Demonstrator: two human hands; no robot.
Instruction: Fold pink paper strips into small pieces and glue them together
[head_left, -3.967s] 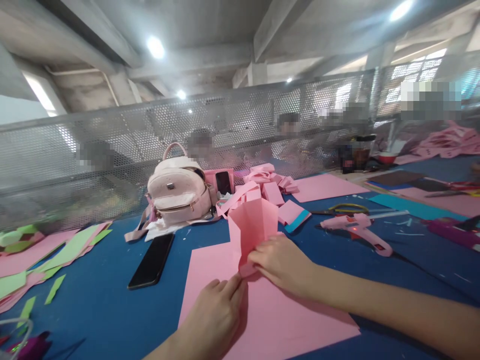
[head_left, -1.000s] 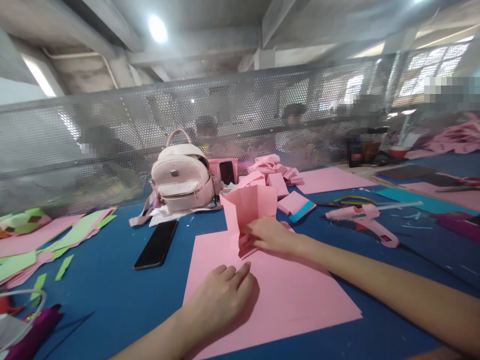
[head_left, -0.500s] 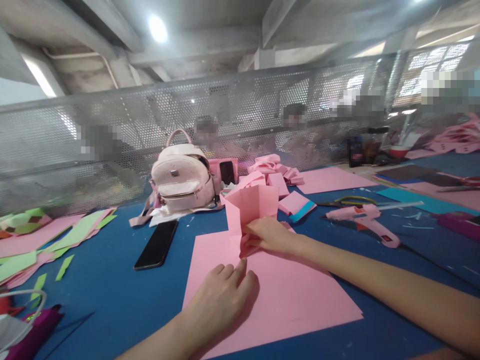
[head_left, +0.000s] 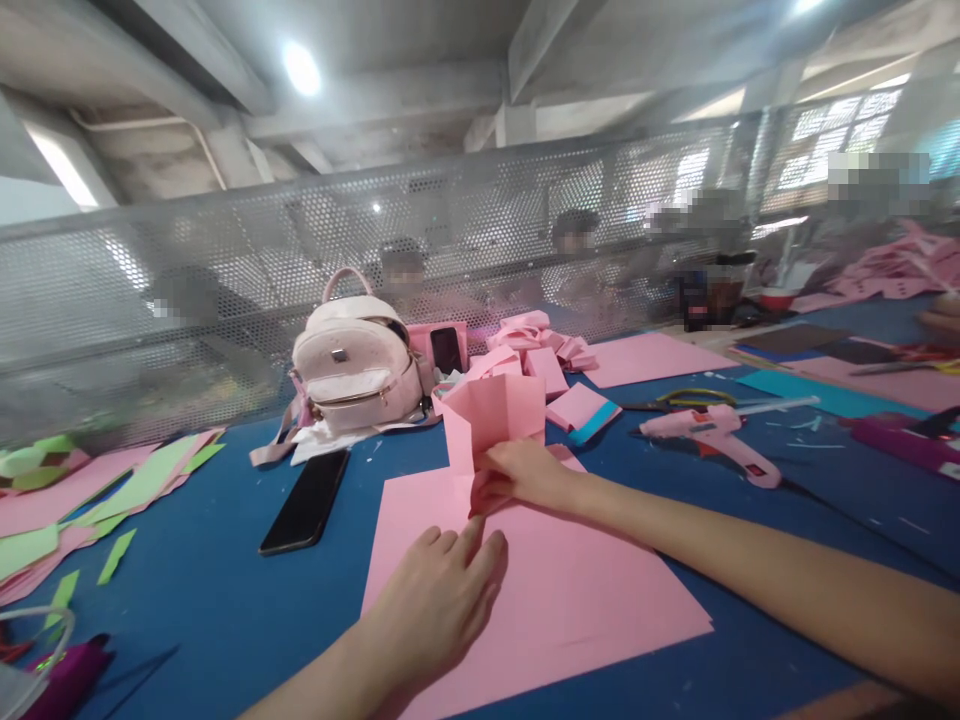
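A folded piece of pink paper stands upright with crease-edged walls, at the far edge of a large pink sheet. My right hand reaches in from the right and has its fingers closed on the lower part of the folded paper. Some of its fingertips are hidden behind a fold. Resting on the large sheet, my left hand holds nothing; its fingers are apart, and the index fingertip touches the folded paper's lower corner.
A pink glue gun lies right, beside yellow-handled scissors. A black phone and a pale backpack are on the left. Cut pink pieces are piled behind. Green paper lies far left; a perforated metal screen stands behind.
The view has shifted slightly, so everything sits a little further left. Both hands keep nearly the same places on the folded paper. Another person's hand shows at the far right edge.
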